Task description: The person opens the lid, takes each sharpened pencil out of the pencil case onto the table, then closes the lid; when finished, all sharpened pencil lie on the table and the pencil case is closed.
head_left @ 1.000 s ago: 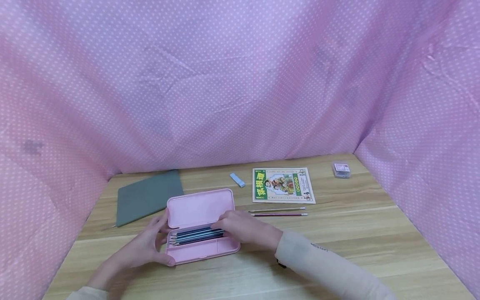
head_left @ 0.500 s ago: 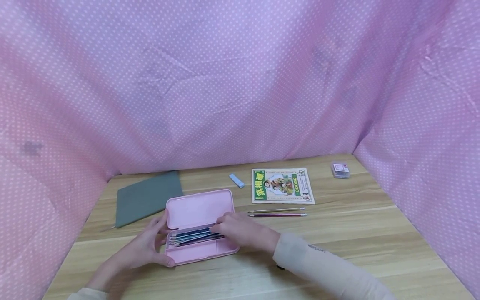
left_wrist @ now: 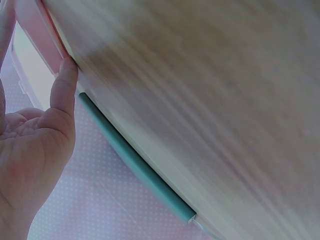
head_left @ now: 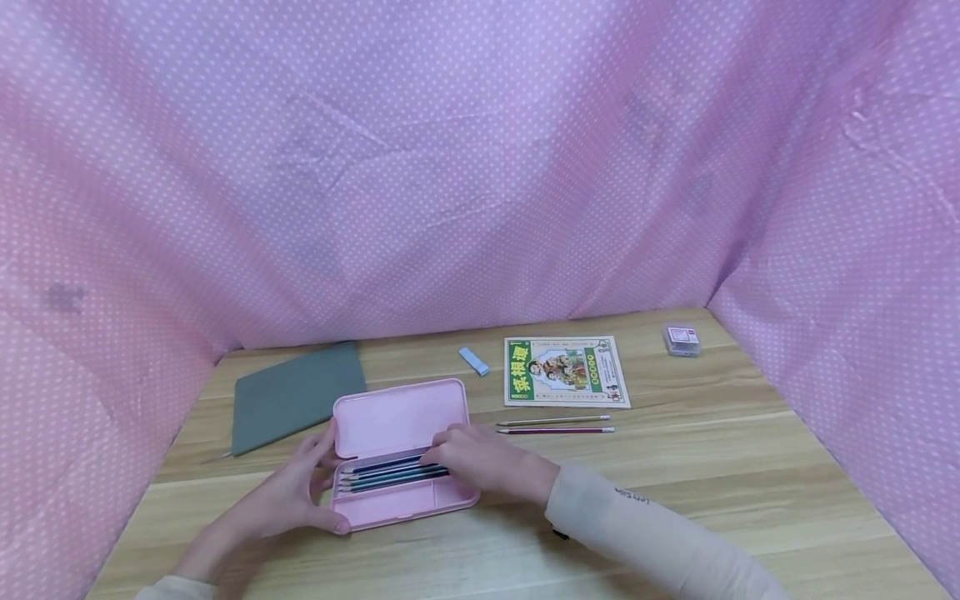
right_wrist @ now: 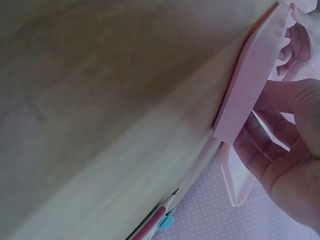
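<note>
A pink pencil case lies with its lid raised on the table. Several pencils lie side by side in its long rear compartment, tips to the left. My left hand grips the case's left end, thumb at the front corner and forefinger up by the lid. In the left wrist view one finger rests along the case's pink side. My right hand reaches in over the right end, fingers at the blunt ends of the pencils. The right wrist view hides those fingertips behind the case wall.
Two loose pencils lie right of the case, below an illustrated booklet. A grey-green notebook lies behind my left hand. Farther back are a light blue strip-shaped item and a small clear box. Pink dotted cloth walls the table.
The pencils in the case shift under my right fingers: one slanted across the others half a second ago, and now they lie nearly parallel. My left hand stays in place.
</note>
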